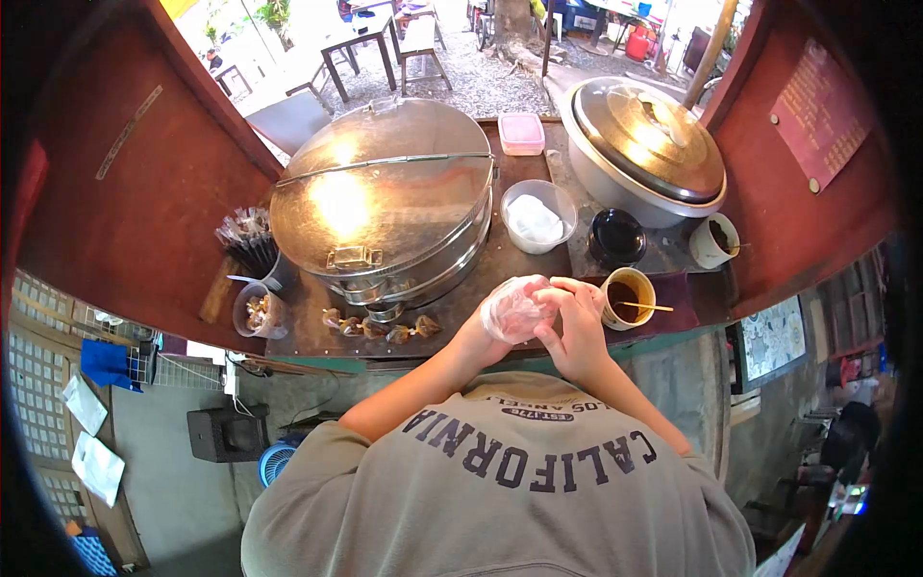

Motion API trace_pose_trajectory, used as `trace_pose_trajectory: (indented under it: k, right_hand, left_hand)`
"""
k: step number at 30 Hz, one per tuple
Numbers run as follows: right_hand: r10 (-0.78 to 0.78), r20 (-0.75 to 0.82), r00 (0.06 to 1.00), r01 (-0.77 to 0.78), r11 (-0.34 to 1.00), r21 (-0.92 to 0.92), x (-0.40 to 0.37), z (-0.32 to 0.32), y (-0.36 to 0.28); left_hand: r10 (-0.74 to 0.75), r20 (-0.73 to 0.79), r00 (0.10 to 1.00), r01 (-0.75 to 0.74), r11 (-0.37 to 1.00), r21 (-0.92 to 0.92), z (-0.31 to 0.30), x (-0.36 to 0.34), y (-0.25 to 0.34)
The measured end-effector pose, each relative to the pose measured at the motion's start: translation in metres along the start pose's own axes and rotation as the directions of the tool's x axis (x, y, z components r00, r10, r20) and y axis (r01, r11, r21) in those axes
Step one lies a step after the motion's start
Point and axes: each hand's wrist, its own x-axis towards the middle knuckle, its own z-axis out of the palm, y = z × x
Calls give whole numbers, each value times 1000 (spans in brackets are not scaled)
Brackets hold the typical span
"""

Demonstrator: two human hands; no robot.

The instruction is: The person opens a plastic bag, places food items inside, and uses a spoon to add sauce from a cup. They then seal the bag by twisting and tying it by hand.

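Clear crinkled plastic [520, 304] covers my left hand [500, 322], in front of my chest at the counter's near edge. Under it the fingers of that hand are mostly hidden. My right hand [575, 332] meets it from the right, its fingertips closed on the plastic by the left fingers. Just right of my right hand stands a cup of dark sauce [629, 299] with a stick across it. Small tied bags of brown sauce [413, 330] lie left of my hands. Beyond them is a clear tub [537, 217] with a white bag inside.
A large round steel steamer [385, 188] fills the counter's left side. A lidded pot [649, 144], a black-lidded jar [616, 238] and another cup [714, 240] stand right. A pink-lidded box [521, 134] sits behind. Wrapped sticks [252, 245] and a plastic cup [260, 311] stand left.
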Motion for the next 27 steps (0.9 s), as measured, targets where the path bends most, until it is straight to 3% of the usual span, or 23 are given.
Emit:
trace_pose_trajectory:
  k: [2,5,8,11,14,19,22,24,26,27]
  right_hand:
    - [-52,-29,998,53,997,55,-3,5,-2]
    - [-57,54,997,52,995,90,2,12,-10]
    - [-31,116,993,31,1000,6,3,16,-22]
    - [51,-17,999,-50,998,39,-8,23,-24]
    - [51,104,993,-56,997,54,-4,25,-35]
    - [82,96,992,-70,989,-127,-8,34,-53]
    - [111,-126,986,-118,992,-48,-17,30,-50]
    - [231,-252,940,-241,971,-8,-15,24,-48]
    - [404,-233,885,-314,886,341,-12,29,-27]
    - [510,-40,859,-390,703,595,-12,29,-17]
  left_hand:
    - [-19,15,1000,19,1000,-6,-1,-3,4]
    - [-38,44,998,38,999,9,5,-10,11]
    - [-45,101,994,43,999,28,-7,-12,12]
    - [-85,93,992,87,996,-20,-24,-10,12]
    - [-140,50,989,141,990,-12,-23,-17,16]
    - [-213,42,976,215,975,-58,-36,-20,13]
    - [-210,220,953,249,954,-166,-51,-14,8]
    - [-233,168,958,261,951,-167,-52,-17,5]
    - [-263,166,950,289,944,-161,-48,-20,3]
    - [-281,190,941,311,938,-153,-47,-21,3]
